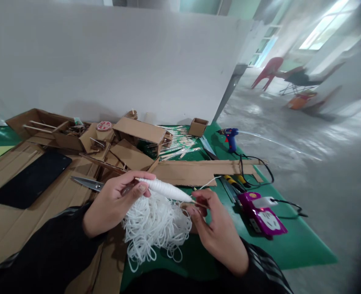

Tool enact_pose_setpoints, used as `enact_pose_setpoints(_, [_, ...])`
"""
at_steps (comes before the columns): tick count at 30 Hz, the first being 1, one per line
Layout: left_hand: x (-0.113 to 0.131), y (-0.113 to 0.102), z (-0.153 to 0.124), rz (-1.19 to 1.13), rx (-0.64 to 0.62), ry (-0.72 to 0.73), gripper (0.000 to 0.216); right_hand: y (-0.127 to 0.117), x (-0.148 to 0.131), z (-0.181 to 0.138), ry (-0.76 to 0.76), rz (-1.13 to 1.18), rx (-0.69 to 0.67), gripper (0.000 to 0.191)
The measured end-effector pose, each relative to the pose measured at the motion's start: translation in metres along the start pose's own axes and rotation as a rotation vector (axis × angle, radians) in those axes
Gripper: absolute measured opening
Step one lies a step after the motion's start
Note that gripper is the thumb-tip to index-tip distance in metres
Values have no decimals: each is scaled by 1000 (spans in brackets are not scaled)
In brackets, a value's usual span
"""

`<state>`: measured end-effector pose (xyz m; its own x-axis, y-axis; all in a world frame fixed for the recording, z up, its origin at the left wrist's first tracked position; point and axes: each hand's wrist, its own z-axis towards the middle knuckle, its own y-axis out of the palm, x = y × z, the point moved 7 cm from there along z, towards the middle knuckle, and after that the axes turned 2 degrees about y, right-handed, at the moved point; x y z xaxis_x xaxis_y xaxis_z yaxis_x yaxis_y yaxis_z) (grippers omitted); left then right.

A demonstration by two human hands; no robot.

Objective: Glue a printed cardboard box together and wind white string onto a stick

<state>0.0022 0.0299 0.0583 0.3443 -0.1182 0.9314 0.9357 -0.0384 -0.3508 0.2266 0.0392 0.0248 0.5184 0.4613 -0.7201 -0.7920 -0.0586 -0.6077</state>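
Note:
A spindle of white cord (168,190), wound thick in the middle and tapering at the ends, lies across between my two hands. My left hand (111,202) is closed on its left end, thumb and fingers pinching it. On the other side my right hand (219,230) pinches the thin wooden stick (201,203) that sticks out of the winding. A loose end of cord rises just above my right fingers. Below the spindle lies a tangled heap of white cord (156,228). Scissors (87,183) rest on the cardboard beside my left hand, their handles partly hidden.
A black tablet-like slab (30,179) lies on cardboard at left. Cardboard boxes (140,132) and thin sticks (180,143) stand behind. To the right are a blue glue gun (230,139), a cardboard strip (186,171), a purple power strip (261,216) and cables along the green table's edge.

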Motion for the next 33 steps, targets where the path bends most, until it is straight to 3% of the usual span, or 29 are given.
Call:
enact_pose_setpoints(6, [2, -1, 1, 87, 35, 59, 24, -4, -8, 2, -100, -41, 31, 11])
enact_pose_setpoints(14, [9, -1, 0, 216, 12, 147, 25, -6, -5, 2, -101, -56, 73, 17])
enact_pose_setpoints(21, [11, -4, -3, 273, 128, 177, 17, -2, -10, 1, -24, -104, -59, 18])
enact_pose_setpoints(25, [13, 5, -4, 295, 77, 225, 17, 6, -42, 14, -97, -165, -135, 43])
enact_pose_setpoints(29, [9, 9, -8, 232, 44, 207, 18, 21, -65, 29, -100, -73, -237, 26])
enact_pose_setpoints(33, [5, -4, -25, 284, 235, 172, 43, 22, -64, 31, -46, -1, -181, 21])
